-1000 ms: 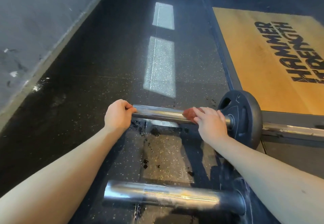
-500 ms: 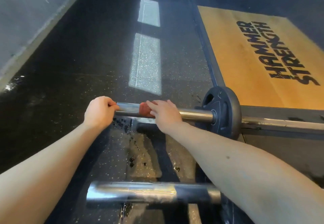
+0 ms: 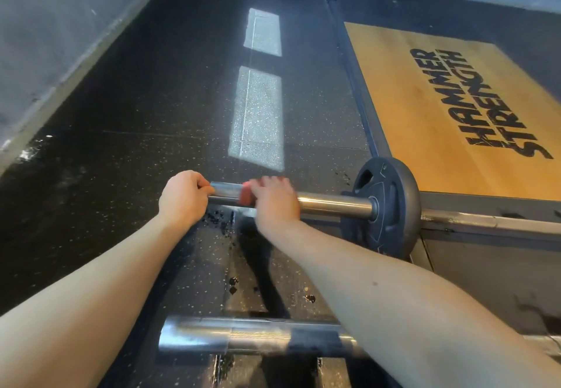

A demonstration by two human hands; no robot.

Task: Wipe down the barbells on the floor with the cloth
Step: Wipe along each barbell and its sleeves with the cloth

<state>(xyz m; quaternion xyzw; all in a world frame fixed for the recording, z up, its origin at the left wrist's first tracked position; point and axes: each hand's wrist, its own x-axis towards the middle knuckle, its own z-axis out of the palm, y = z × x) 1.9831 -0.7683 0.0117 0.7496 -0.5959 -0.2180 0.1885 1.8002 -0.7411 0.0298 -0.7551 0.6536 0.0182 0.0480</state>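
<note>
- The far barbell (image 3: pixel 334 204) lies on the floor, its sleeve mid-wipe. I judge this bar only partly done, since the shaft beyond the weight plate (image 3: pixel 388 205) looks untouched.
- The near barbell (image 3: pixel 252 337) lies close to the person with no hand on it, and is probably yet to be wiped.
- The left hand (image 3: pixel 183 196) stays curled round the sleeve's end.
- The right hand (image 3: pixel 274 201), blurred, clasps the cloth onto the sleeve. It was beside the plate a second ago and now nears the left hand.
- The reddish cloth (image 3: pixel 246 195) peeks from under those fingers.
</note>
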